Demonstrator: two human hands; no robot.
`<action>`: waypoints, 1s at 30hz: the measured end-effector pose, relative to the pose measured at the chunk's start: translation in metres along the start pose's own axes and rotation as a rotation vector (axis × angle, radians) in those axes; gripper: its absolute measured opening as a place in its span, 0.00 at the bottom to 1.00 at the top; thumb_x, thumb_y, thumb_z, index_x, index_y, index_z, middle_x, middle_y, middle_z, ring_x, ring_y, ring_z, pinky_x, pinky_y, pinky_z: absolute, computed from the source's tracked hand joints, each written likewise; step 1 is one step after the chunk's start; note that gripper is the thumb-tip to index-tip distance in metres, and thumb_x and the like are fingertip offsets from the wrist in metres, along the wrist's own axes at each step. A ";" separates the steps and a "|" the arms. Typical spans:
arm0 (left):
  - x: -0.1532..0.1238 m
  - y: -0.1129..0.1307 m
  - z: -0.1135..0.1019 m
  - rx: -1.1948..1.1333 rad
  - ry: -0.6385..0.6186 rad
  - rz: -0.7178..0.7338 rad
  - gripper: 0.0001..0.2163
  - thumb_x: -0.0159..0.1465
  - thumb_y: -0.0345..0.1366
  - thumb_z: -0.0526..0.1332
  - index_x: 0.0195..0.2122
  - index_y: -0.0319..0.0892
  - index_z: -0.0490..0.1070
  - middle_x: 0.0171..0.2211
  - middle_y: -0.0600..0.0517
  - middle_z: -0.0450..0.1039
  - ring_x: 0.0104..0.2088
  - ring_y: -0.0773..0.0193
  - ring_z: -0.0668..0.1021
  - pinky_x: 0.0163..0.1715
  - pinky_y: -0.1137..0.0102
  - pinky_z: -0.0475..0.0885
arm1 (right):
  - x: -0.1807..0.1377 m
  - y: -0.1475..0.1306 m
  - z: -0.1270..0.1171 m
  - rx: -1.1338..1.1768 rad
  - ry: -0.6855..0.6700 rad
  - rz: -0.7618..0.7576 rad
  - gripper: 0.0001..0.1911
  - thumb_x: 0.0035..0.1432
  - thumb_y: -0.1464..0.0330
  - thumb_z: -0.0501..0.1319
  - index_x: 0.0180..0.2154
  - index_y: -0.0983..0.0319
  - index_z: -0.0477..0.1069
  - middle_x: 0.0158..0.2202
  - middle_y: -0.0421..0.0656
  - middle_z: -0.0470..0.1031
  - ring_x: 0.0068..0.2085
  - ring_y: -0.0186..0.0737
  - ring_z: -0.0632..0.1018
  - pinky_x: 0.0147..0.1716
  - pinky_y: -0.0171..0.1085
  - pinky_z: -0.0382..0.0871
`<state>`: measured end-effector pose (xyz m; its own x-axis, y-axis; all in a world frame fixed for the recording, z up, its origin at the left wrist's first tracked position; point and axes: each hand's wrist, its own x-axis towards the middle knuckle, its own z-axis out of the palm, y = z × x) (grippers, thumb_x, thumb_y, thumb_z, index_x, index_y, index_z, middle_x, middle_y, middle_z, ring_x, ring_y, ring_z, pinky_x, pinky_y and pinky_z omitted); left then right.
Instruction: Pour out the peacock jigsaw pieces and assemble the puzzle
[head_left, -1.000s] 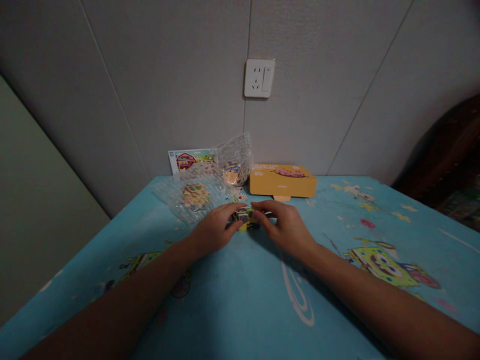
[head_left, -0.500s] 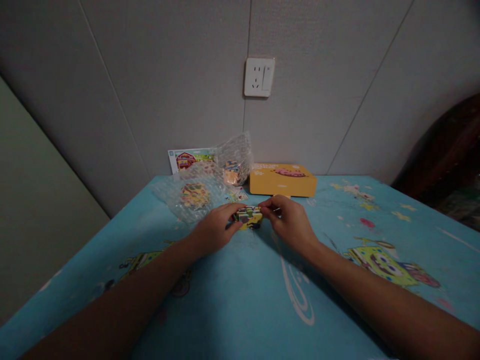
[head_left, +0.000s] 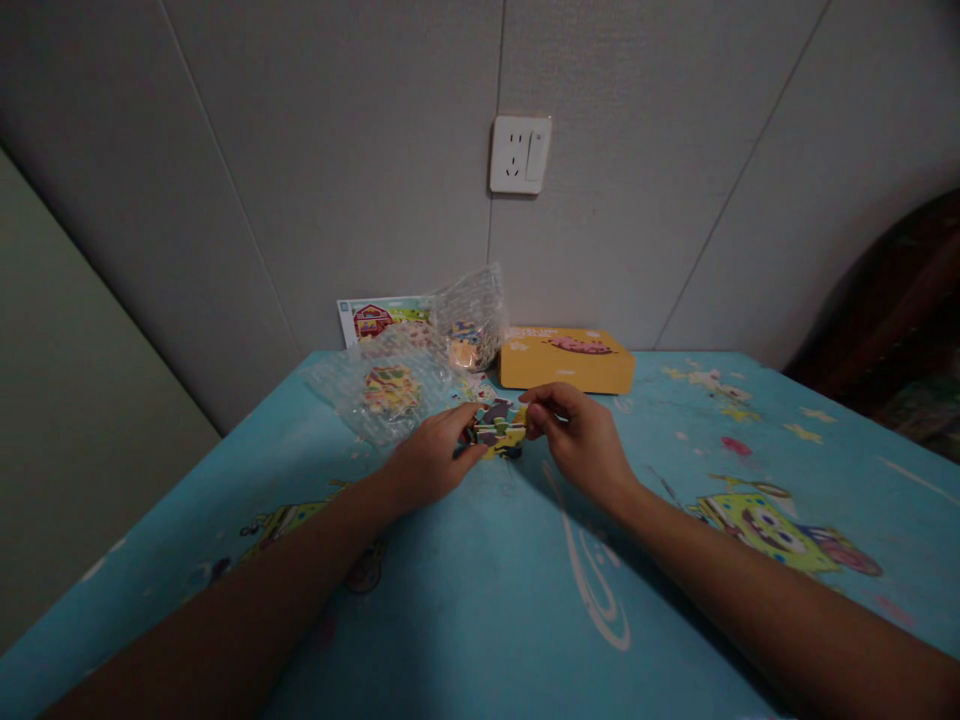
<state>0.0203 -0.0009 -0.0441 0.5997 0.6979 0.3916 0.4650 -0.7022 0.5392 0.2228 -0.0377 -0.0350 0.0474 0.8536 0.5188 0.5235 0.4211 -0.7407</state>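
A small stack of colourful jigsaw puzzle pieces (head_left: 501, 442) rests on the blue tablecloth between my two hands. My left hand (head_left: 431, 458) is closed around the left side of the stack, fingers behind it and thumb in front. On the right, my right hand (head_left: 586, 438) pinches the edge of a puzzle piece (head_left: 501, 412) at the top of the stack. That piece is tilted up so that its printed face shows. My fingers hide both ends of the stack.
Behind my left hand lies a bubble-wrap bag (head_left: 337, 390) with more pieces visible inside. A second bubble-wrap bag (head_left: 480, 295) stands by the wall, beside a yellow box (head_left: 566, 365). A printed picture sheet (head_left: 371, 318) leans at the back left.
My right hand has tipped the top puzzle piece upward, and its face now shows above the stack. The left hand stays almost where it was.
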 end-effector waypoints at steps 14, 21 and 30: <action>-0.002 -0.007 0.004 0.039 0.030 -0.017 0.21 0.62 0.34 0.60 0.56 0.41 0.64 0.51 0.45 0.74 0.50 0.55 0.76 0.52 0.60 0.70 | 0.001 -0.001 0.000 -0.267 -0.198 0.074 0.18 0.52 0.80 0.57 0.45 0.62 0.69 0.28 0.40 0.77 0.30 0.37 0.76 0.32 0.34 0.66; 0.000 -0.007 0.002 0.017 0.085 0.057 0.18 0.61 0.31 0.60 0.54 0.41 0.67 0.49 0.46 0.75 0.47 0.58 0.77 0.50 0.62 0.71 | 0.000 -0.002 -0.001 -0.179 -0.222 0.073 0.19 0.51 0.79 0.59 0.46 0.61 0.70 0.27 0.40 0.78 0.28 0.37 0.77 0.29 0.34 0.68; 0.000 -0.003 -0.001 -0.019 0.023 0.088 0.25 0.62 0.29 0.59 0.62 0.43 0.59 0.59 0.45 0.66 0.58 0.56 0.69 0.58 0.59 0.65 | -0.001 -0.008 -0.001 -0.350 -0.214 0.002 0.22 0.53 0.77 0.60 0.50 0.61 0.74 0.35 0.45 0.79 0.33 0.41 0.77 0.37 0.40 0.70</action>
<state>0.0189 0.0012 -0.0449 0.6226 0.6371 0.4544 0.3985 -0.7579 0.5165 0.2197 -0.0424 -0.0293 -0.1095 0.9143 0.3898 0.7835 0.3208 -0.5322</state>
